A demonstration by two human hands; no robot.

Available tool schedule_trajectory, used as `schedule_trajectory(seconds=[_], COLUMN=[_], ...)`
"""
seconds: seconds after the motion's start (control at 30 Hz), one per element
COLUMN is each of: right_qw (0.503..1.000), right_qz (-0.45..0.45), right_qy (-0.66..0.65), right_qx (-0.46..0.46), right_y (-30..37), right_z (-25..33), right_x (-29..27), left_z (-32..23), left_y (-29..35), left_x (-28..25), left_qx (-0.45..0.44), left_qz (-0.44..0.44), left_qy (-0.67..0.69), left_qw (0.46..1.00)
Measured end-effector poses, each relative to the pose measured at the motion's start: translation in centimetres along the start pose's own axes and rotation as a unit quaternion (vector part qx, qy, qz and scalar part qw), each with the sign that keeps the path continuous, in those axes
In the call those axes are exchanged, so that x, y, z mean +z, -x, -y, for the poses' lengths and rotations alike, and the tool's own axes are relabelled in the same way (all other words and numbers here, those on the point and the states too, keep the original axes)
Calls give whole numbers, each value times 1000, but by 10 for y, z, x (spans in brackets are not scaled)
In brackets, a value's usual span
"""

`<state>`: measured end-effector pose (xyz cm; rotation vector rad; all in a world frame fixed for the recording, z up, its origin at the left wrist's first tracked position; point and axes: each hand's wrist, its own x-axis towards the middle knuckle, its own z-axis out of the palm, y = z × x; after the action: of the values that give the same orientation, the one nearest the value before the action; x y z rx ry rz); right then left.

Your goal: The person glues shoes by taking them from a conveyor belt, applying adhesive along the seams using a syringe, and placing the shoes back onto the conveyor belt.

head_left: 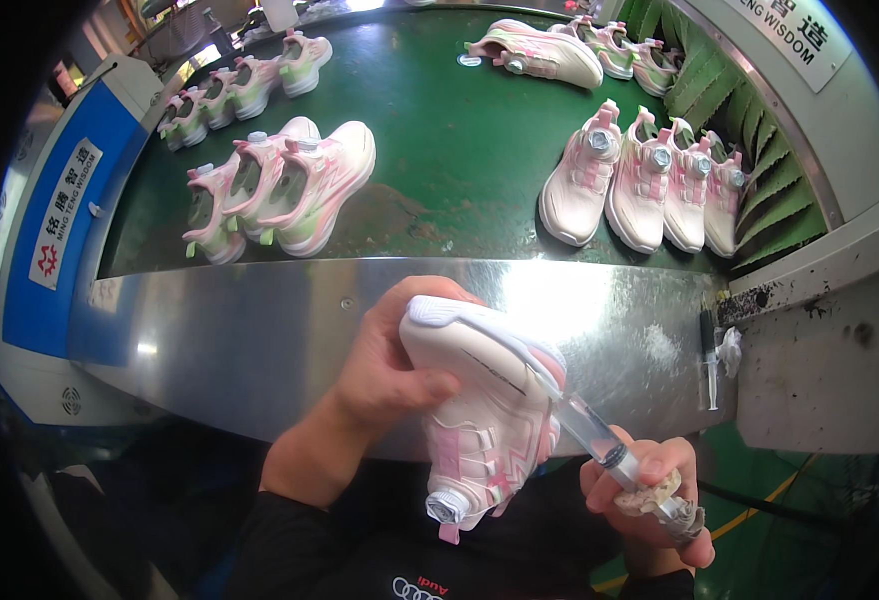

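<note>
My left hand is closed round the toe end of a pale pink and white sneaker, its thumb across the upper. The shoe is tilted, toe up and away from me, with its round lacing dial low and close to my body. In my right hand is a clear syringe, fingers wrapped round its plunger end, where some crumpled whitish wrapping shows. The syringe's tip meets the shoe along the seam between upper and sole, on the right side. Whether fluid is coming out is too small to see.
Beyond the metal ledge lies a green conveyor belt. Sneakers stand on it in groups: several at right, some at left, more farther back. Another syringe rests at the ledge's right end. Green flaps hang at the right.
</note>
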<state>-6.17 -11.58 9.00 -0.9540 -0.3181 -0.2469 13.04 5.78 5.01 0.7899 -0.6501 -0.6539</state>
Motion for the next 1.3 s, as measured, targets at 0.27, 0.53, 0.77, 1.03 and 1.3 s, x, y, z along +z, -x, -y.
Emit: schedule_trajectory(seconds=[0.27,0.53,0.77,1.03,1.3], right_qw=[997,997,995,996,995], right_qz=[-2,-31,-70,-64,-78], right_qy=[-72,-77,-61,-30,-21], right_qx=[-14,9,37,47,56], right_y=[12,26,42,62,81], right_z=[-10,-17,-23,-23,-23], right_x=[-8,-12,-14,-11,-15], left_z=[-5,0,0,2,9], left_y=[-1,-4,-13,-16,-21], left_x=[2,-10,-17,-12,-22], left_qx=[-27,-30,-87,-86,-139], left_qz=[-72,-99,-58,-126,-67], left_qy=[-40,-1,22,126,254], left_qw=[996,995,994,980,955])
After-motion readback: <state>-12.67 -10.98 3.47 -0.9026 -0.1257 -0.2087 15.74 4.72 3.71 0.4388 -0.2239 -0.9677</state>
